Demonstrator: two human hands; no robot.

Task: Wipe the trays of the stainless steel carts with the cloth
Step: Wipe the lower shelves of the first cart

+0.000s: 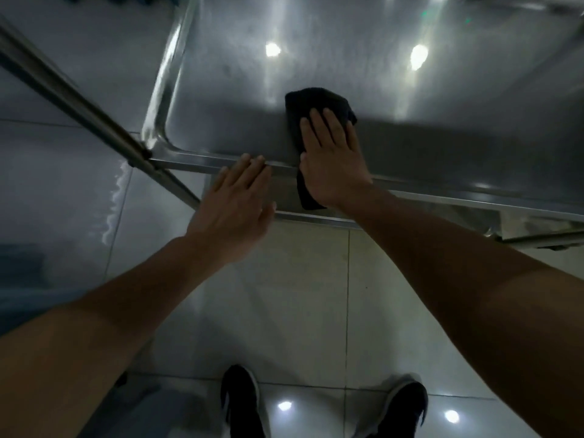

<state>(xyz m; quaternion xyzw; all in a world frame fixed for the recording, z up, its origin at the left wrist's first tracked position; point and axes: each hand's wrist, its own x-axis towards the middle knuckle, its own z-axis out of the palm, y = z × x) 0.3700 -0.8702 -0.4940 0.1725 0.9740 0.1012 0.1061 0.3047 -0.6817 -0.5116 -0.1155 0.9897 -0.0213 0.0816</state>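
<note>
A stainless steel cart tray (316, 42) fills the upper half of the view, shiny with light reflections. A black cloth (311, 101) lies on the tray's near part and hangs over its front rim. My right hand (330, 159) presses flat on the cloth, fingers spread, palm over the rim. My left hand (237, 200) is open, fingers together, its fingertips resting on the front rim (196, 159) just left of the cloth.
A slanted steel cart post (79, 105) runs from upper left down to the tray's near left corner. A lower shelf edge (316, 220) shows beneath the rim. Glossy floor tiles (300, 295) lie below, with my two black shoes (241, 403) at the bottom.
</note>
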